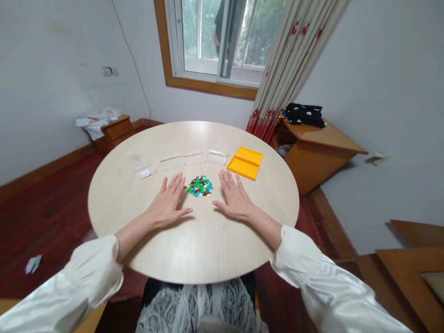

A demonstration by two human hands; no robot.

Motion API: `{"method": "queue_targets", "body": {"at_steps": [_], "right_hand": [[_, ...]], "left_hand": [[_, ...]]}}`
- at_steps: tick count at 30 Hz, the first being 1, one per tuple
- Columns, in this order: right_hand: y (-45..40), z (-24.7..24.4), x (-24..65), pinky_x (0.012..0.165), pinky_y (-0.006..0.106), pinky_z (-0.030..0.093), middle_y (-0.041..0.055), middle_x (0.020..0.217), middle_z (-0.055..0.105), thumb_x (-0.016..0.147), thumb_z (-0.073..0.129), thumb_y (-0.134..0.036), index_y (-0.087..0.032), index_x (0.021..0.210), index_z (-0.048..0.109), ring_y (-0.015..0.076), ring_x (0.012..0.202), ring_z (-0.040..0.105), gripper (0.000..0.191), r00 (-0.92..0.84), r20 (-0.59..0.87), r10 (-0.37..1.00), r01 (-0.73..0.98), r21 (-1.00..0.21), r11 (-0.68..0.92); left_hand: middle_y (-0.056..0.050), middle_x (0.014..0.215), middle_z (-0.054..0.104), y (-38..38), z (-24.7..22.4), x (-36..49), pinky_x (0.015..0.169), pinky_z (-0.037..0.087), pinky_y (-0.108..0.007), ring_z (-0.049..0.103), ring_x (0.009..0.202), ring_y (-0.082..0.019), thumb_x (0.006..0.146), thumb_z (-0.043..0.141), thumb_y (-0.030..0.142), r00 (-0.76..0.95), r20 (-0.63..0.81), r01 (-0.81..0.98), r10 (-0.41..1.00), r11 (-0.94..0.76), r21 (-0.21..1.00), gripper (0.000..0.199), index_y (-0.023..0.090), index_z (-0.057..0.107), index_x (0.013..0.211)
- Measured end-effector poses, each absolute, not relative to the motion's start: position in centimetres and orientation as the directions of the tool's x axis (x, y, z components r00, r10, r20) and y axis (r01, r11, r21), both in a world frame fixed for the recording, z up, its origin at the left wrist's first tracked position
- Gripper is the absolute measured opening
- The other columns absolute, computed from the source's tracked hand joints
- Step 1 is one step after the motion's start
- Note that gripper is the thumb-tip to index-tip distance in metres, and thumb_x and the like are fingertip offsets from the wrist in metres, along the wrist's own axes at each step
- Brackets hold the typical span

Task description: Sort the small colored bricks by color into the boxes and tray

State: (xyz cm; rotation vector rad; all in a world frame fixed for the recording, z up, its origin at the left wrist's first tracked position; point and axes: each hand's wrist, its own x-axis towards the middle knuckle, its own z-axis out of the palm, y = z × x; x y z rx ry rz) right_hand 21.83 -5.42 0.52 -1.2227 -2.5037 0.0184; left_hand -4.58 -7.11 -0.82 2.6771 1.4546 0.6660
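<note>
Between my two hands lies a loose heap of small coloured pieces [200, 186], green, blue, brown, yellow and white, too small to make out exactly. My left hand [169, 202] is spread palm down just left of the heap, its fingers apart and nothing in it. On the other side my right hand [233, 196] is also stretched out flat, thumb pointing toward the heap, holding nothing. Whether either palm touches the table is hidden. Beyond the right fingertips sits an open yellow plastic case [245, 163] with two shallow halves.
Clear shallow boxes [172, 162] stand in a row behind the heap, with another clear box [144, 170] at the left. All rest on a round pale wooden table [194, 249]. A wooden cabinet [312, 148] with dark folded cloth on it stands at the right.
</note>
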Motion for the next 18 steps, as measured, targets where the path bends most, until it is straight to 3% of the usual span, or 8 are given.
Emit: {"method": "queue_targets", "body": {"at_steps": [5,8,18], "right_hand": [[-5.5,-0.1,22.9,0.113,0.051,0.007,0.0203,0.150,0.011,0.081,0.029,-0.069,-0.004,0.145,0.009,0.0292,0.141,0.007,0.093,-0.596,0.092,0.798,0.788,-0.123,0.603],[-5.2,-0.6,22.4,0.113,0.049,0.009,0.0187,0.150,0.016,0.082,0.021,-0.071,-0.004,0.144,0.015,0.0285,0.140,0.012,0.092,-0.596,-0.005,0.803,0.798,-0.116,0.592],[-5.2,-1.1,22.3,0.112,0.049,0.011,0.0173,0.149,0.021,0.082,0.019,-0.072,-0.007,0.144,0.016,0.0282,0.139,0.017,0.090,-0.607,0.037,0.794,0.788,-0.105,0.607]], "left_hand": [[-0.027,0.147,0.017,-6.7,-1.9,-6.2,0.111,0.003,-0.050,0.012,0.139,-0.034,0.069,0.035,0.078,0.437,0.150,0.887,0.887,-0.452,0.092,0.109,-0.001,0.016,0.142],[-0.026,0.146,0.022,-6.1,-2.1,-6.0,0.112,0.005,-0.047,0.017,0.138,-0.033,0.070,0.029,0.080,0.443,0.054,0.895,0.895,-0.445,0.028,0.108,-0.002,0.022,0.140],[-0.023,0.147,0.022,-6.3,-2.4,-5.8,0.112,0.007,-0.045,0.019,0.138,-0.031,0.073,0.023,0.078,0.458,0.078,0.889,0.886,-0.456,-0.038,0.103,0.000,0.025,0.140]]}}
